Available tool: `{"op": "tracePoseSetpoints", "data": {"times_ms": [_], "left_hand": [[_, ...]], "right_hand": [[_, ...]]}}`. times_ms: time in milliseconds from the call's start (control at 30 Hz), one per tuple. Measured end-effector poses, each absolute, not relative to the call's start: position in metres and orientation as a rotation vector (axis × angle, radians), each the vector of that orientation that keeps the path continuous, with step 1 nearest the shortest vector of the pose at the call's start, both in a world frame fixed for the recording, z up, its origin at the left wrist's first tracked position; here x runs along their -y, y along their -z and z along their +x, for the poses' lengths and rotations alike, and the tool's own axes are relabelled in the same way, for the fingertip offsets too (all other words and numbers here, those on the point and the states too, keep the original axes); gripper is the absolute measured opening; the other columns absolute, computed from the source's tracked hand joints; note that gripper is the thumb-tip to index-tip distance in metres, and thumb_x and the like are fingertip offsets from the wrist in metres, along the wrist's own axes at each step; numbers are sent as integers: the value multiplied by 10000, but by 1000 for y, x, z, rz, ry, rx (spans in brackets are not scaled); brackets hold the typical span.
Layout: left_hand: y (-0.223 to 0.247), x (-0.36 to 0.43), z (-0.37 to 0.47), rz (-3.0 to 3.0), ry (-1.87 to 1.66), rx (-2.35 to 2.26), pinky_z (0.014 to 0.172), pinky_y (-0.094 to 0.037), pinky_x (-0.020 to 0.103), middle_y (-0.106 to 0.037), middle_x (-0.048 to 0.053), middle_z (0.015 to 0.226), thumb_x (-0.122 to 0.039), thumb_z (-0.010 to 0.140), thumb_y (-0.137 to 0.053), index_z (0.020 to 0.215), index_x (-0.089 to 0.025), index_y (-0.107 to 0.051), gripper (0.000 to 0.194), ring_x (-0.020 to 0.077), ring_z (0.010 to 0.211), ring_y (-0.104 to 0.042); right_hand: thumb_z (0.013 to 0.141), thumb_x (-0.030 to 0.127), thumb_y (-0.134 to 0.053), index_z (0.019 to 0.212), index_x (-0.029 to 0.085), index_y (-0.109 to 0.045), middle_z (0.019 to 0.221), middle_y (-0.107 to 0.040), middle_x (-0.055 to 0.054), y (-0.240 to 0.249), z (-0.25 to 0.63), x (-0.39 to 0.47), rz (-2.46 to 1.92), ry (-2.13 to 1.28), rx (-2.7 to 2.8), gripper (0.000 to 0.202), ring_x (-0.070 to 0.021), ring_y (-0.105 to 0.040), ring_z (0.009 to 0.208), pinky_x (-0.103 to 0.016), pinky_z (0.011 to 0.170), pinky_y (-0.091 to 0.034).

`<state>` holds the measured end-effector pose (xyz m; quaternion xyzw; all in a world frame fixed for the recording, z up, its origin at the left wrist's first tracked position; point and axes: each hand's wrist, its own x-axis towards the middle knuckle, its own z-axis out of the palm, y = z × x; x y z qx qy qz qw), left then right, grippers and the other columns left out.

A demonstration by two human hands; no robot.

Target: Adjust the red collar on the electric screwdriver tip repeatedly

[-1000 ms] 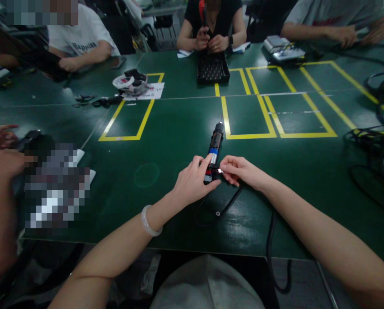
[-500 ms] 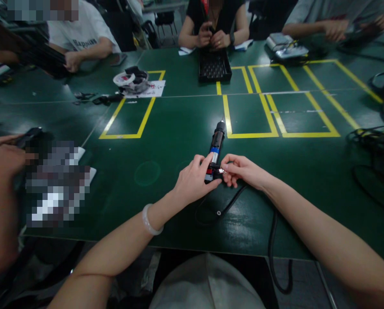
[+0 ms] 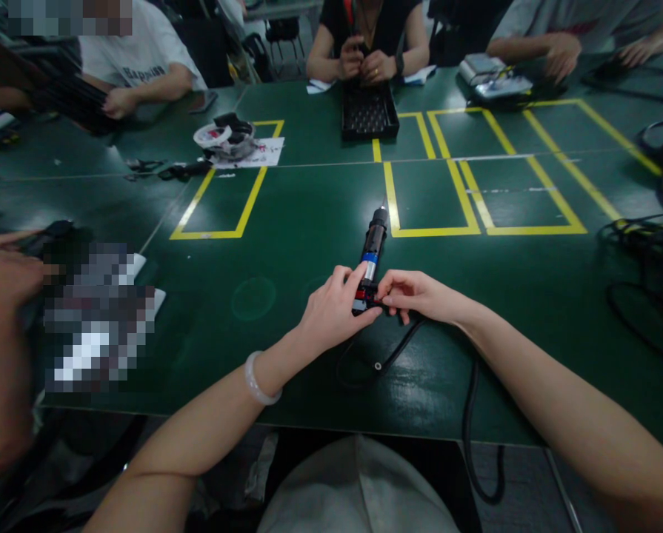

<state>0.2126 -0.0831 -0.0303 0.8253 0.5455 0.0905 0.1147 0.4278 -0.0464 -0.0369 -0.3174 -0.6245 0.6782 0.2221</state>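
An electric screwdriver (image 3: 374,238) with a black front, a blue band and a silver label lies on the green table, its thin bit pointing away from me. My left hand (image 3: 335,303) is closed around its rear part from the left. Pressed against the right side of that rear end, my right hand (image 3: 403,295) pinches with thumb and forefinger. Whatever sits between those fingertips is hidden. Close by, a red and grey part (image 3: 360,300) shows between the two hands. Below them a black cord (image 3: 401,346) curves over the table.
Yellow tape (image 3: 436,232) marks rectangles on the table (image 3: 309,200). A black tray (image 3: 370,118) stands before a co-worker opposite. Tape rolls (image 3: 225,137) lie at the back left, tangled cables (image 3: 636,252) at the right. Another person's hand (image 3: 3,274) is at the left edge.
My right fingers have shifted slightly left and closer to the screwdriver; the shiny silver bit seen at their tips earlier is now covered. My left hand has stayed in place.
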Motion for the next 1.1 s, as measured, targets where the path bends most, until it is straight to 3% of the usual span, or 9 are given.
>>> {"op": "tracePoseSetpoints", "data": {"times_ms": [133, 333, 533, 833, 1100], "left_hand": [[30, 83, 213, 2417, -262, -1611, 835, -540, 347, -507, 93, 1273, -594, 899, -544, 1524, -249, -302, 755, 243, 1079, -614], [30, 83, 213, 2436, -259, -1604, 832, -544, 350, -506, 94, 1276, -607, 902, -537, 1529, -226, -302, 770, 244, 1061, -617], [31, 83, 214, 2432, -274, -1605, 849, -543, 353, -500, 96, 1276, -624, 888, -555, 1528, -230, -303, 792, 246, 1069, -615], [30, 83, 221, 2423, -259, -1643, 780, -543, 338, -496, 94, 1231, -657, 894, -534, 1517, -231, -311, 787, 241, 1016, -624], [25, 81, 224, 2432, -190, -1701, 760, -532, 312, -494, 100, 1210, -567, 917, -544, 1537, -245, -289, 744, 237, 1020, -621]], "right_hand": [[803, 325, -760, 979, 188, -536, 772, -609, 14, 41, 428, 46, -921, -1781, 1754, 316, -105, -592, 608, -186, 430, -505], [828, 358, -700, 880, 181, -553, 696, -569, 22, 43, 429, 45, -1085, -1575, 1953, 237, -106, -529, 559, -210, 444, -439], [874, 403, -618, 671, 187, -509, 616, -491, 35, 41, 429, 45, -1132, -1322, 2177, 316, -103, -422, 568, -235, 526, -305], [898, 219, -481, 753, 184, -556, 682, -601, 6, 36, 429, 47, -1085, -1407, 2230, 167, -116, -511, 592, -232, 590, -367], [881, 219, -479, 750, 184, -560, 668, -581, 10, 36, 427, 47, -1107, -1382, 2174, 158, -112, -526, 558, -230, 553, -389]]}}
